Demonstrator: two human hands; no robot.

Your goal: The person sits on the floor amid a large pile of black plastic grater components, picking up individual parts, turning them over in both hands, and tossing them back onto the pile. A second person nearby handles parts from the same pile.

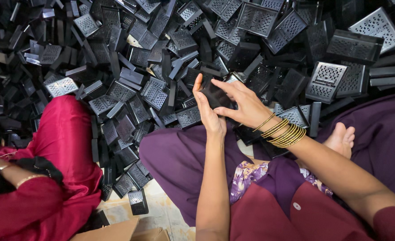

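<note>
I am holding a small black plastic piece (216,94) between both hands above my lap: my left hand (207,111) is bracing its side, my right hand (244,105) is closing its grip over it. Perforated black pieces (162,58) are heaped across the floor (162,214) ahead.

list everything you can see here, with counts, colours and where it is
perforated plastic parts: too many to count, black, heaped across the floor ahead
flat part: one, black, held between both hands
floor: pale, worn, bare patch at bottom
cardboard: brown, bottom edge
co-worker: one, red clothes, seated at left
bangles: several, gold, right wrist
foot: bare, on purple cloth at right
left hand: under the part
right hand: fingers over the part
</note>
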